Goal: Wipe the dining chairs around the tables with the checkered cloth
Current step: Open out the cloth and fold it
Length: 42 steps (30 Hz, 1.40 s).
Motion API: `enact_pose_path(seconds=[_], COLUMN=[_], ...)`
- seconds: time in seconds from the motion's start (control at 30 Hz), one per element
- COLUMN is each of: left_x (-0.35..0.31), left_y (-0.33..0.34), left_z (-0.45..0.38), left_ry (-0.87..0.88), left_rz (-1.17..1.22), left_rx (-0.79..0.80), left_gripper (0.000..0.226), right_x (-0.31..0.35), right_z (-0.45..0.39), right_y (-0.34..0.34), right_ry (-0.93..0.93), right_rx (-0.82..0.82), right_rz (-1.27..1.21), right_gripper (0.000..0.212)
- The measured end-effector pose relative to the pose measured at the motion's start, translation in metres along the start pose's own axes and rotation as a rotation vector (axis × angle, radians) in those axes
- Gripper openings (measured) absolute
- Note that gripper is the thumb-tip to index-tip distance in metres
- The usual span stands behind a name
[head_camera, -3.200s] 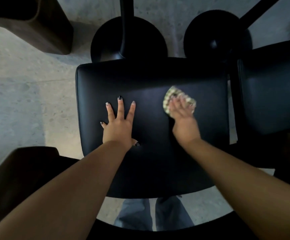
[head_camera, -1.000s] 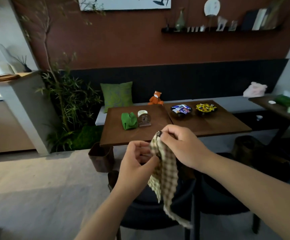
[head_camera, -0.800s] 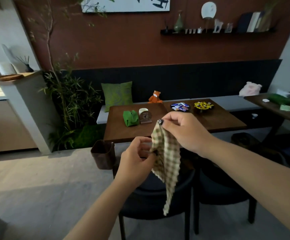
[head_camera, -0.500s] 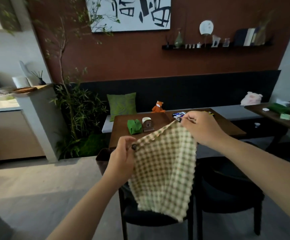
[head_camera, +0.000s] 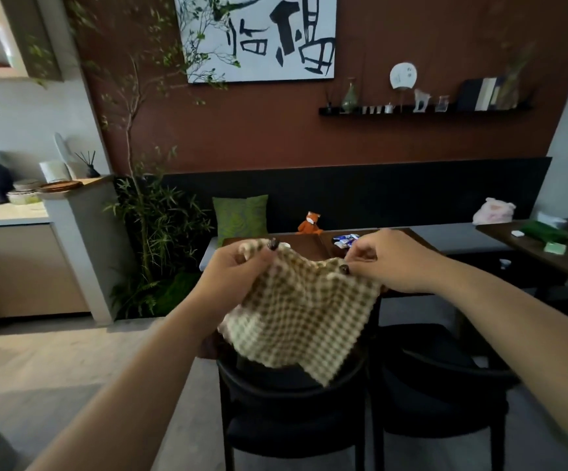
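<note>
I had both hands, left (head_camera: 238,266) and right (head_camera: 391,260), pinching the checkered cloth (head_camera: 299,314) by its top edge, spread above the dark chair (head_camera: 292,402), likely to refold it for wiping.

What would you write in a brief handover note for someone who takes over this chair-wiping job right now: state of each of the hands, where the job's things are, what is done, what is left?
Left hand: pinches the checkered cloth at its upper left edge.
Right hand: pinches the upper right edge.
The cloth hangs spread between both hands, in the air above the near left chair; a second chair stands to its right, both at the wooden table.
Done: cannot tell from this view which chairs are wiped.
Left: fold or bunch the cloth, probably wipe these two chairs next.
</note>
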<state>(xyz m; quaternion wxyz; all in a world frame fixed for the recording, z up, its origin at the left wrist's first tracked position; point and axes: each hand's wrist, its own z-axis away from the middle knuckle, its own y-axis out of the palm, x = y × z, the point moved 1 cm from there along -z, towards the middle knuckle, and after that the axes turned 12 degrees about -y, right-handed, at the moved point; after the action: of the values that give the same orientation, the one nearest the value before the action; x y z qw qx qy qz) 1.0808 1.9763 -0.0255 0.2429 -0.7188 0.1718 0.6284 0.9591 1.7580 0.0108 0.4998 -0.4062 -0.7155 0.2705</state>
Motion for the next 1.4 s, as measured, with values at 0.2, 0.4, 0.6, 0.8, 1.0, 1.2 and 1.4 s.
enact_pose_path(seconds=[0.2,0.4,0.6,0.8,1.0,1.2,1.4], left_x=[0.021,0.013,-0.008,0.008,0.038,0.069,0.091], left_y=[0.011,0.025,0.040,0.019,-0.007,-0.022,-0.017], left_z=[-0.006,0.003,0.004,0.004,0.012,0.013,0.022], left_ry=[-0.087,0.032,0.103,0.047,-0.139,-0.259,-0.397], left_rz=[-0.449,-0.200,-0.210,-0.233,-0.273,-0.160,0.001], left_rx=[-0.186,-0.117,-0.002,-0.004,0.187,0.106,0.121], left_gripper=[0.051,0.041,0.064,0.074,0.018,0.009,0.012], right_x=[-0.022,-0.027,0.018,0.025,-0.006,-0.029,-0.041], right_z=[0.010,0.012,0.003,-0.003,-0.012,-0.004,0.001], right_y=[0.021,0.026,0.044,0.045,0.040,0.043,0.041], right_ry=[0.040,0.051,-0.235,-0.235,0.155,0.294,0.372], right_rx=[0.022,-0.048,-0.092,-0.189,-0.388,-0.527,-0.724], right_rz=[0.302,0.090,-0.276,-0.296,-0.599,-0.581,-0.530], right_gripper=[0.016,0.017,0.039,0.011,0.018,0.005,0.007])
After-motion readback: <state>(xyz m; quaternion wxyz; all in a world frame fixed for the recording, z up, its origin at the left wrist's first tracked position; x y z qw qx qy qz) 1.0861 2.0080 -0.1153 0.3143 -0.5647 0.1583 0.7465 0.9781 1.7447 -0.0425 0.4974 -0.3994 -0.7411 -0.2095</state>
